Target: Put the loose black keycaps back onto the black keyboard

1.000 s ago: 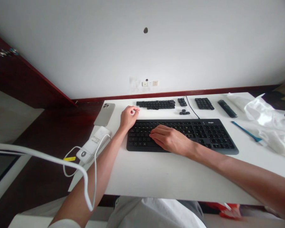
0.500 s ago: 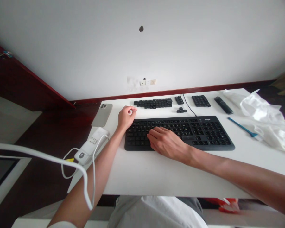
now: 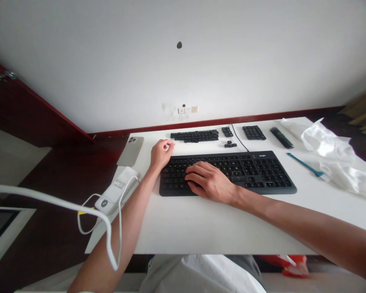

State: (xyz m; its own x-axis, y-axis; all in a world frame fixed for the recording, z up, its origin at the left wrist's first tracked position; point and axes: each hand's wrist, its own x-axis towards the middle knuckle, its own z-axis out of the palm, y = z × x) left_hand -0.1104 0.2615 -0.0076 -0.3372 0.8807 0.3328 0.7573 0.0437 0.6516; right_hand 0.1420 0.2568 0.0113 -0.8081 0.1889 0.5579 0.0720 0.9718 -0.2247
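Note:
A black keyboard (image 3: 277, 183) lies on the white table, its left part bearing keycaps and its right part showing bare key sockets. My right hand (image 3: 212, 181) rests over its left-middle keys, with fingers stretched and apart. My left hand (image 3: 162, 154) is at the keyboard's upper left corner, thumb and forefinger curled together; anything between them is hidden. Behind the keyboard lie loose black keycaps: a long block (image 3: 195, 135), a small group (image 3: 227, 131), an arrow-key cluster (image 3: 230, 144) and a number-pad block (image 3: 254, 132).
Left on the table are a phone (image 3: 130, 150) and a white power strip (image 3: 117, 189), with a white cable (image 3: 64, 200) crossing in front. To the right lie a black wrapped bundle (image 3: 281, 137), a blue brush (image 3: 306, 164) and white plastic wrapping (image 3: 329, 140). A wall stands behind.
My right hand has shifted slightly left over the keys, and its fingers have spread from a bunched shape. My left hand stays curled at the corner. The view has tilted slightly.

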